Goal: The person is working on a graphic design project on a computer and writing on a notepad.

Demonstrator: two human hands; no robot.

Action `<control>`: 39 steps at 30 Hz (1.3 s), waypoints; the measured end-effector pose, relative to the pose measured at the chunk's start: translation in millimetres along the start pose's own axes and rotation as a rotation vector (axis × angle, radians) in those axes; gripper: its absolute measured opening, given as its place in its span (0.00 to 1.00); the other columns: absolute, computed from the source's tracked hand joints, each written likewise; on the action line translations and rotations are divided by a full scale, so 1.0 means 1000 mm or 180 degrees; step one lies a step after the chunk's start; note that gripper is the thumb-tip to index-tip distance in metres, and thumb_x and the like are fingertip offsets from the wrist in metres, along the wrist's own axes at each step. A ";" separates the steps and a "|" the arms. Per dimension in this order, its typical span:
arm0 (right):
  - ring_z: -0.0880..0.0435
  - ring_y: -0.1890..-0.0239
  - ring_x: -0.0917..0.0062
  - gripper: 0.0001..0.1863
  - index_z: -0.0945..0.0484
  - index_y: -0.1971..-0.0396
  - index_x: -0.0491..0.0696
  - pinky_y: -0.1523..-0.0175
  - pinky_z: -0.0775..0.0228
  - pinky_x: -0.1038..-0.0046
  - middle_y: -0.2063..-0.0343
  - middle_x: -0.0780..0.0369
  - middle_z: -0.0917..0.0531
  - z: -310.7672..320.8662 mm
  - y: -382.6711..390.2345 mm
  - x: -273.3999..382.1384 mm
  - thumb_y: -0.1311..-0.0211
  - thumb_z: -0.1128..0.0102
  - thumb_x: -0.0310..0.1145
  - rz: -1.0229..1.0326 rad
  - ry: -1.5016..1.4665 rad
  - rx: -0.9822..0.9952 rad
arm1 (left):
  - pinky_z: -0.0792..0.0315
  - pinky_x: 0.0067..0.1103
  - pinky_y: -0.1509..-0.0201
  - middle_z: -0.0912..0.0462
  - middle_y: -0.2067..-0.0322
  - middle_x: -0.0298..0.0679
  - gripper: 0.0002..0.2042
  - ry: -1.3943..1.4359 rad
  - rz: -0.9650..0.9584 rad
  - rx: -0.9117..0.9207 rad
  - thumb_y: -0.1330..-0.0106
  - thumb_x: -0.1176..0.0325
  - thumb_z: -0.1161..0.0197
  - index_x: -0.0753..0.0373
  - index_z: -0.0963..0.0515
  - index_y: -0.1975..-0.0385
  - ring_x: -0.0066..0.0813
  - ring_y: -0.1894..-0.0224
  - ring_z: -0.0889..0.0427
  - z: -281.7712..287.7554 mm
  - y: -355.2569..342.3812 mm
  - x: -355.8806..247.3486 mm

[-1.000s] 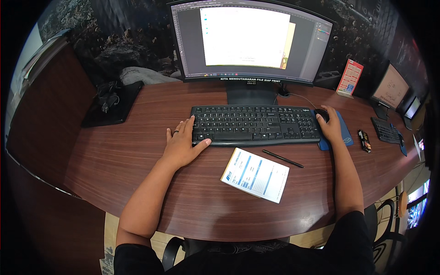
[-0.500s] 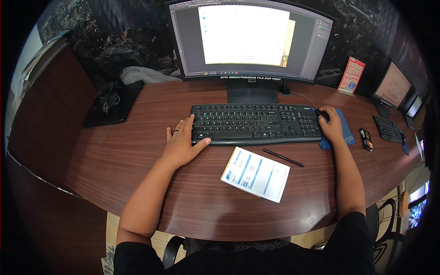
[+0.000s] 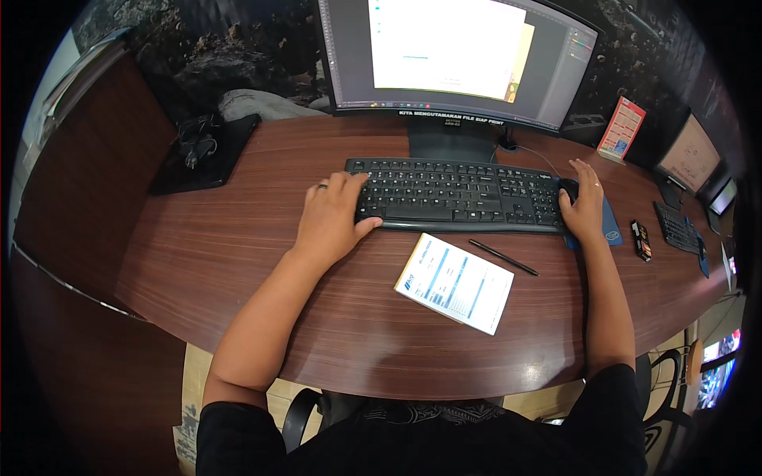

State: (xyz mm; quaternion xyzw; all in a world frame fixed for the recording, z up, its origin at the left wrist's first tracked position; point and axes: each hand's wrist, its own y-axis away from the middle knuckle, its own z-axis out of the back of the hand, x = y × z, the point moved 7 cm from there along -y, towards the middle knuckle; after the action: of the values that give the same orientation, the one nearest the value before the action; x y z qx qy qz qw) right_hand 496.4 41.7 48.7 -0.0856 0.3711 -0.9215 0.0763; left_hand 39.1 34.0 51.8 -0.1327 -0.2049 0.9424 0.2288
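The left hand lies flat and open, palm down, on the left end of the black keyboard in the middle of the frame. Its fingers spread over the keys, and the thumb points right along the front edge. The left arm comes up from the bottom. The right hand curves loosely over a black mouse on a blue pad, right of the keyboard. A printed paper and a black pen lie on the brown desk below the keyboard.

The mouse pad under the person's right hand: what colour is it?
Blue. The mouse pad shows best in the head view, beside the right hand.
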 end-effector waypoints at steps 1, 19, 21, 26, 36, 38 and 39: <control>0.30 0.31 0.53 0.33 0.28 0.36 0.48 0.27 0.42 0.54 0.37 0.50 0.24 0.005 -0.003 0.011 0.46 0.34 0.27 0.0144 -0.0039 -0.0130 | 0.34 0.42 0.34 0.24 0.41 0.47 0.33 0.0007 0.0008 -0.0014 0.38 0.55 0.26 0.63 0.29 0.36 0.51 0.41 0.24 -0.003 0.000 0.000; 0.22 0.41 0.55 0.23 0.23 0.46 0.42 0.32 0.35 0.55 0.53 0.54 0.16 -0.038 -0.027 0.235 0.45 0.47 0.18 0.1058 -0.1895 0.1403 | 0.44 0.50 0.27 0.18 0.48 0.51 0.36 -0.0523 -0.0065 0.0197 0.28 0.45 0.41 0.65 0.35 0.27 0.50 0.41 0.22 -0.015 -0.006 -0.019; 0.21 0.41 0.57 0.24 0.23 0.46 0.41 0.31 0.37 0.56 0.55 0.55 0.16 -0.046 -0.023 0.245 0.46 0.50 0.16 0.1147 -0.2014 0.1605 | 0.45 0.51 0.26 0.18 0.48 0.51 0.38 -0.0489 -0.0062 0.0078 0.29 0.45 0.40 0.65 0.38 0.26 0.50 0.40 0.23 -0.016 -0.004 -0.012; 0.22 0.39 0.55 0.26 0.25 0.43 0.41 0.28 0.41 0.55 0.53 0.52 0.17 -0.069 -0.029 0.256 0.45 0.52 0.15 0.1109 -0.1919 0.1635 | 0.48 0.53 0.25 0.19 0.48 0.51 0.41 -0.0343 -0.0158 -0.0178 0.29 0.45 0.39 0.67 0.42 0.25 0.50 0.40 0.24 -0.013 -0.004 -0.008; 0.26 0.36 0.57 0.28 0.27 0.42 0.44 0.24 0.48 0.52 0.49 0.52 0.19 -0.065 -0.035 0.239 0.46 0.54 0.17 0.0926 -0.1816 0.1530 | 0.47 0.52 0.25 0.19 0.48 0.52 0.40 -0.0222 -0.0106 -0.0150 0.31 0.52 0.36 0.67 0.43 0.25 0.52 0.40 0.24 -0.008 -0.002 -0.002; 0.27 0.34 0.54 0.25 0.25 0.45 0.44 0.23 0.49 0.51 0.47 0.51 0.19 -0.067 -0.031 0.237 0.45 0.52 0.17 0.0946 -0.1602 0.1634 | 0.46 0.52 0.26 0.19 0.48 0.52 0.39 -0.0234 -0.0089 -0.0116 0.31 0.55 0.37 0.67 0.43 0.25 0.51 0.40 0.24 -0.010 -0.003 -0.001; 0.29 0.32 0.52 0.23 0.23 0.47 0.45 0.22 0.49 0.49 0.45 0.50 0.19 -0.069 -0.027 0.236 0.44 0.51 0.17 0.0965 -0.1402 0.1731 | 0.46 0.52 0.26 0.19 0.48 0.51 0.38 -0.0212 -0.0119 -0.0127 0.31 0.58 0.38 0.67 0.43 0.25 0.51 0.40 0.24 -0.012 -0.004 -0.001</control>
State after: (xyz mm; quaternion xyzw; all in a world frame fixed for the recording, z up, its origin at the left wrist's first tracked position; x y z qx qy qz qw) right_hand 249.6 59.0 43.0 -0.2024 0.0962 -0.9241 0.3097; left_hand 45.7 40.3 42.9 -0.1019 -0.2336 0.9376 0.2366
